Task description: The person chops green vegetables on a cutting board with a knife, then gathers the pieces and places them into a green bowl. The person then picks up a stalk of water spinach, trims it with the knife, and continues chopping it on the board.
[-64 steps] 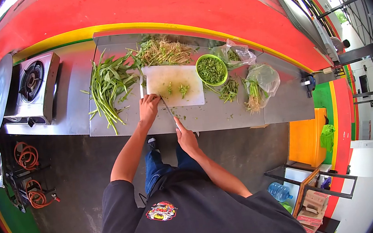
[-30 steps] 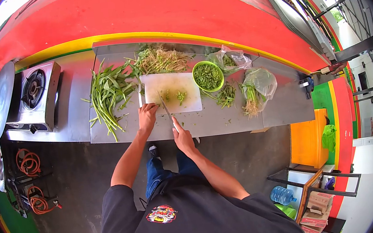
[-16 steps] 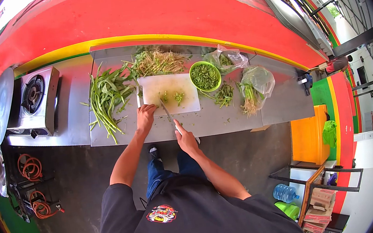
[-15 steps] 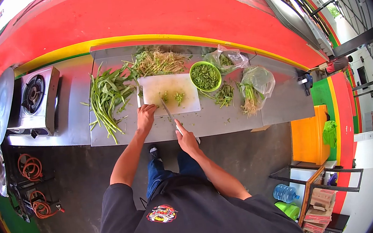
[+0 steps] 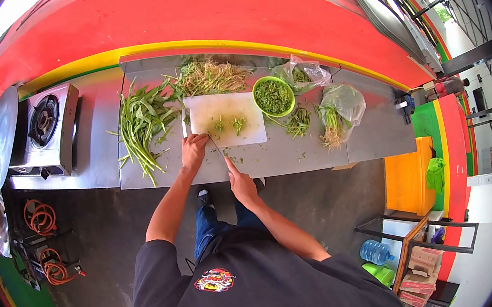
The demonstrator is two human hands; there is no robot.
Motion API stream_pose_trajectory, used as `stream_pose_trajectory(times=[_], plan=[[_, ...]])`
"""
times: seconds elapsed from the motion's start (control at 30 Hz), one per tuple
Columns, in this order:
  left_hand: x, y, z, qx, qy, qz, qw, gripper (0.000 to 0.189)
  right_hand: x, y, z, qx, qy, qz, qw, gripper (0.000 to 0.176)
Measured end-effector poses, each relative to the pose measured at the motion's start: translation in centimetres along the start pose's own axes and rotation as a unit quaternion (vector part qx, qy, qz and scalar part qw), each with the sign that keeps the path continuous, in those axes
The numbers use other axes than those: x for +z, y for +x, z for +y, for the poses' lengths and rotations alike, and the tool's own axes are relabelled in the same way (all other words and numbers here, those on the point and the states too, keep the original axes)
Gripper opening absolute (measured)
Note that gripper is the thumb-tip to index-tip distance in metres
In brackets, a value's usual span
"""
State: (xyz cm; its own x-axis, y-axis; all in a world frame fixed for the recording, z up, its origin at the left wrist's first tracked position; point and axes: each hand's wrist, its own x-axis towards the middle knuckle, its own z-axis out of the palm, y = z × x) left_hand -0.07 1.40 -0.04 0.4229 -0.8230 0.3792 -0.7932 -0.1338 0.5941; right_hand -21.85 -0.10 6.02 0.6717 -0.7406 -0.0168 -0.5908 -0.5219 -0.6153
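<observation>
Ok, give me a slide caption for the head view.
Knife in right hand, left hand at a corner of the cutting board, green bowl of chopped greens alongside.

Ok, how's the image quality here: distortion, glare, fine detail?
Head view: strong fisheye distortion, bowing the red wall, black at the sides; head view: washed-out brightness upper left and right, pinkish reflections on the steel counter; head view: knife discernible, detail at the left hand's fingertips too small to tell.

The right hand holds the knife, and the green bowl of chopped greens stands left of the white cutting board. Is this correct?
Not left: the head view shows the green bowl standing right of the white cutting board. The right hand does hold the knife.
</observation>
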Motion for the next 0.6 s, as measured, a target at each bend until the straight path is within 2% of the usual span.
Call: stream_pose_trajectory(times=[0.03,0.1,0.2,0.33,0.4,0.6], plan=[[0.1,-0.2,0.1,-0.002,-0.001,-0.003,1.000,0.019,0.4,-0.1,-0.1,0.003,0.000,-0.002,1.000,0.058],[0.1,-0.1,0.1,0.003,0.009,0.014,1.000,0.017,1.0,1.1,-0.5,0.077,-0.036,-0.070,0.994,0.059],[0.1,-0.1,0.0,0.002,-0.005,0.026,1.000,0.017,1.1,1.9,-0.8,0.040,0.015,-0.028,0.999,0.058],[0.1,-0.4,0.1,-0.031,-0.012,0.031,0.999,0.019,-0.1,1.5,-1.0,0.062,0.055,-0.049,0.995,0.057],[-0.3,-0.5,0.0,-0.005,0.043,0.002,0.999,0.019,-0.4,0.9,-1.1,0.055,0.107,-0.043,0.992,0.056],[-0.7,-0.3,0.1,-0.001,0.039,-0.012,0.999,0.018,-0.2,0.1,-0.8,0.062,0.111,-0.064,0.990,0.056]])
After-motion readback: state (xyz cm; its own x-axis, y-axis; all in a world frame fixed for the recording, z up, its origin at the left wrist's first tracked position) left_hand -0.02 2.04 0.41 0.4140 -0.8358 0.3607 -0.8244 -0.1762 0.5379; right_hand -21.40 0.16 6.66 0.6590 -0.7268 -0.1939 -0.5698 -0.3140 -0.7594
